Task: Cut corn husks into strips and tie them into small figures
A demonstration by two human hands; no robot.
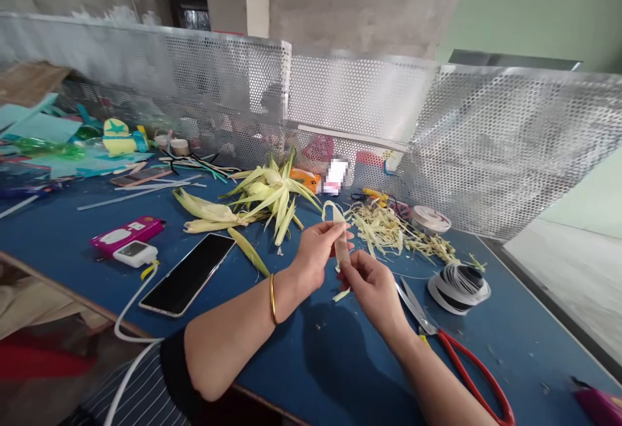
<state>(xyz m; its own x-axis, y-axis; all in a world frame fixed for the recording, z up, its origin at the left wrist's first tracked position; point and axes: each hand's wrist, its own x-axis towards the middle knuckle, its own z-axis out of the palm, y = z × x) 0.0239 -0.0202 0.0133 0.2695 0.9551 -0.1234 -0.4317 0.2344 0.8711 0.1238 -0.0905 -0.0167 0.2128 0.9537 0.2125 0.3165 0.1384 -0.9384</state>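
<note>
Between my two hands a pale strip of corn husk (341, 249) is stretched upright above the blue table. My left hand (313, 251) pinches its upper part, and a narrow end curls over behind the fingers. Lower down, the strip is pinched between the thumb and fingers of my right hand (367, 283). Beyond my left hand lies a pile of green-yellow corn husks (272, 189). A heap of shredded husk strips (381, 225) is behind my right hand. Scissors with red handles (437, 332) lie open beside my right wrist, near a spool of white thread (459, 288).
A black-screened phone (189, 273) and a magenta device with a white cable (129, 238) lie at left. A perforated metal screen (359, 95) borders the table's back. A lit phone (335, 176) leans there. A tape roll (430, 219) stands at right.
</note>
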